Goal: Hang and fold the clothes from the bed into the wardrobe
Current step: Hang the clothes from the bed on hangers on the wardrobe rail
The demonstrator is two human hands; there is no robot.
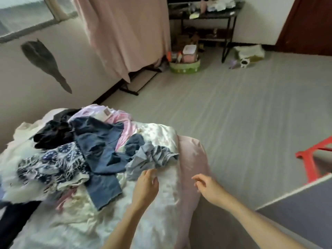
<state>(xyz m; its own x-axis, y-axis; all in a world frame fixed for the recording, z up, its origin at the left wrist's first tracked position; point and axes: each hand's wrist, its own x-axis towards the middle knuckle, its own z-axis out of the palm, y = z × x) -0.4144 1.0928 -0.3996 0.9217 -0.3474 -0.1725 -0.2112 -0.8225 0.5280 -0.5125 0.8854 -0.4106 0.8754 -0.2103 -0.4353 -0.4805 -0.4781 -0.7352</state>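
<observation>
I look down on a bed (158,221) covered in glossy cream satin with a pink satin skirt falling over its side; I take the bed as my landmark. On its top, toward the wall side, lies a loose pile of clothes (75,151), none yet hung or folded. No wardrobe shows clearly in view.

Largest in the pile is a pair of blue denim jeans (100,159), sprawled across the middle, one leg pointing toward me. I judge them heaviest and stiffest; the waistband should give the firmest hold. Beside them, deeper onto the bed, sits a navy-and-white patterned garment (52,164), thin and floppy. Black fabric (53,132) and a pale pink piece (124,121) lie at the pile's far end.

Nearest the bed's edge is a crumpled light blue-grey shirt (152,157), soft and light, likely to slide on the satin; I would pinch it at the collar or shoulders.

My left hand (146,186) hovers just short of that shirt, fingers relaxed, holding nothing. My right hand (206,186) hangs over the bed's edge, fingers loosely spread, empty.
</observation>
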